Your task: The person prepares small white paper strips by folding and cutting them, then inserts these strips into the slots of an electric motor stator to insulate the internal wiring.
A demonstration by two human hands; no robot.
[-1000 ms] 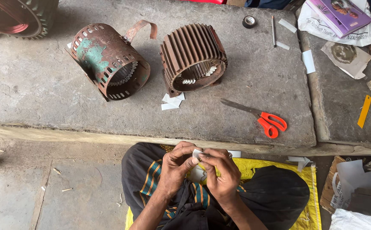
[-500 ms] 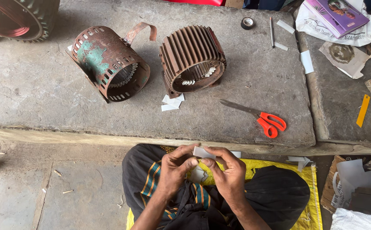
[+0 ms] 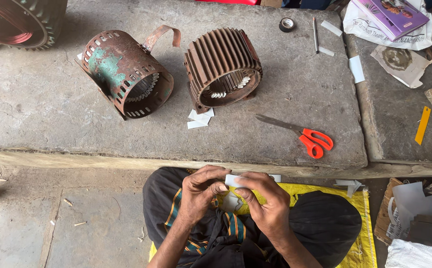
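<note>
My left hand (image 3: pixel 200 193) and my right hand (image 3: pixel 265 201) meet over my lap, both pinching a small white paper strip (image 3: pixel 234 180) held flat between the fingertips. More white paper pieces (image 3: pixel 232 202) lie on my lap just below. On the stone slab (image 3: pixel 52 109) ahead stand a ribbed brown motor stator (image 3: pixel 223 65) with white paper slips in its slots, and a rusty perforated motor casing (image 3: pixel 124 72) to its left. A few cut white slips (image 3: pixel 199 119) lie in front of the stator.
Orange-handled scissors (image 3: pixel 303 135) lie on the slab to the right. A black tape roll (image 3: pixel 287 24), a thin rod (image 3: pixel 315 34) and white strips sit at the back. Another motor housing (image 3: pixel 20 22) is at top left. Papers, a yellow strip (image 3: pixel 423 125) and cardboard lie at right.
My hands have shifted slightly and the white strip now lies flatter between my fingertips. Nothing on the slab has moved.
</note>
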